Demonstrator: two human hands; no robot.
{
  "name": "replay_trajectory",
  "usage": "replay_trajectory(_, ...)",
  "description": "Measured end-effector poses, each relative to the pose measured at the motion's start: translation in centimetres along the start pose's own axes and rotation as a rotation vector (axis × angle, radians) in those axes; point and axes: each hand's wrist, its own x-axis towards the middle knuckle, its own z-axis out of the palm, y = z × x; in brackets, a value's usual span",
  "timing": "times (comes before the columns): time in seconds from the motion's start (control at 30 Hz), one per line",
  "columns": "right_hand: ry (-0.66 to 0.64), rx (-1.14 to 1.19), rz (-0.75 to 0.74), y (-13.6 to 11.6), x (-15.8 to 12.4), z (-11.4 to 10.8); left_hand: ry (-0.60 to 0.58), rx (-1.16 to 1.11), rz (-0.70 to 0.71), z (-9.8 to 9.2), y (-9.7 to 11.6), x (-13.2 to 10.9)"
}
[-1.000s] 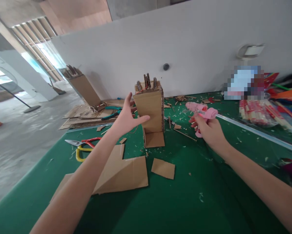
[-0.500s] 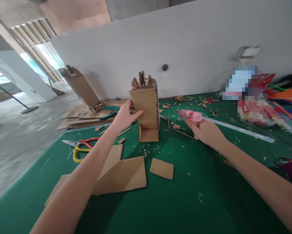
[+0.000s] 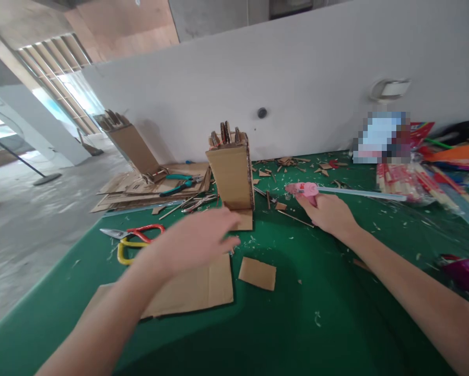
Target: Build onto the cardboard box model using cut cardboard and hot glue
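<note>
Left hand [image 3: 197,237] open, palm down, blurred, fingers stretched toward the foot of the upright cardboard tower [image 3: 231,172], right hand [image 3: 330,214] closed round a pink glue gun [image 3: 305,189] — nozzle toward the tower — both arms extended over the green table [image 3: 297,334], cardboard sheet [image 3: 195,290] beneath the left wrist.

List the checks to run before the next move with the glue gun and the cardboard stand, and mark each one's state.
1. Glue gun gripped in the right hand: ok.
2. Left hand holds nothing: ok, though it is blurred.
3. Cardboard stand upright on the green table: ok.
4. Left hand steadying the cardboard stand: not ok, the hand is clear of it.
5. Glue ready at the gun's nozzle: cannot tell.
6. Small cardboard piece flat and uncovered: ok.
</note>
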Motion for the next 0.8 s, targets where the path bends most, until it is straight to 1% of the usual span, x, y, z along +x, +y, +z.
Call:
replay_trajectory(0.07,0.000,-0.010,0.003,0.0,0.0,0.0,-0.031,0.003,0.112,2.5,1.9,-0.2)
replay_trajectory(0.1,-0.001,-0.006,0.011,0.0,0.0,0.1,-0.028,0.007,0.157,3.7,2.6,-0.1)
replay_trajectory(0.17,0.017,0.015,0.030,-0.1,0.0,0.1,-0.014,-0.012,0.146,5.6,3.3,0.2)
replay_trajectory(0.23,0.070,0.045,0.043,-0.1,-0.1,0.1,0.003,-0.104,0.095,6.5,3.2,0.4)
replay_trajectory(0.3,0.122,0.096,0.056,-0.1,-0.3,0.1,0.030,-0.270,0.023,6.8,2.9,0.6)
replay_trajectory(0.4,0.160,0.177,0.084,0.0,-0.5,0.2,0.123,-0.589,-0.113,7.0,2.5,0.6)
replay_trajectory(0.5,0.216,0.267,0.057,-0.1,-1.0,-0.1,0.220,-1.032,-0.237,7.5,2.4,0.6)
replay_trajectory(0.6,0.300,0.485,-0.036,-1.0,-1.6,-1.1,0.290,-1.498,-0.296,7.9,2.3,0.7)
replay_trajectory(0.67,0.309,0.668,-0.065,-2.0,-2.4,-2.1,0.365,-1.646,-0.329,8.0,2.2,0.8)
replay_trajectory(0.73,0.234,0.783,-0.048,-3.1,-3.4,-2.7,0.436,-1.677,-0.364,8.0,2.2,0.8)
replay_trajectory(0.8,0.131,0.867,-0.047,-3.7,-4.5,-2.5,0.447,-1.701,-0.394,7.9,2.4,0.7)
